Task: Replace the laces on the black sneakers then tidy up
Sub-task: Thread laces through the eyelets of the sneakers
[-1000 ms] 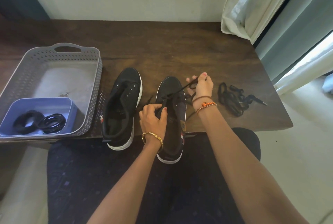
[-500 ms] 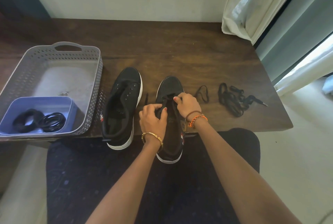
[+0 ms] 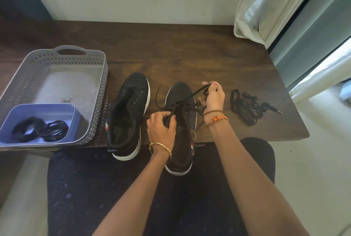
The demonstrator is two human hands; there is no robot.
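Observation:
Two black sneakers with white soles stand on the dark wooden table (image 3: 171,46), toes pointing away. The left sneaker (image 3: 129,114) has empty eyelets. On the right sneaker (image 3: 182,137), my left hand (image 3: 161,127) grips the tongue area beside the eyelets. My right hand (image 3: 213,96) pinches a black lace (image 3: 190,96) and holds it taut, up and to the right from the sneaker's front eyelets. The lace's other end (image 3: 157,97) trails on the table between the two sneakers. A loose pile of black laces (image 3: 248,107) lies to the right of my right hand.
A grey perforated basket (image 3: 95,91) sits at the table's left and holds a blue tub (image 3: 11,122) with black coiled laces or bands. A white curtain (image 3: 269,4) hangs at the back right. The sneakers' heels overhang the table's near edge above my lap.
Half a second ago my right hand was down at the right sneaker's eyelets; it has since drawn the lace out up and to the right. My left hand has stayed put.

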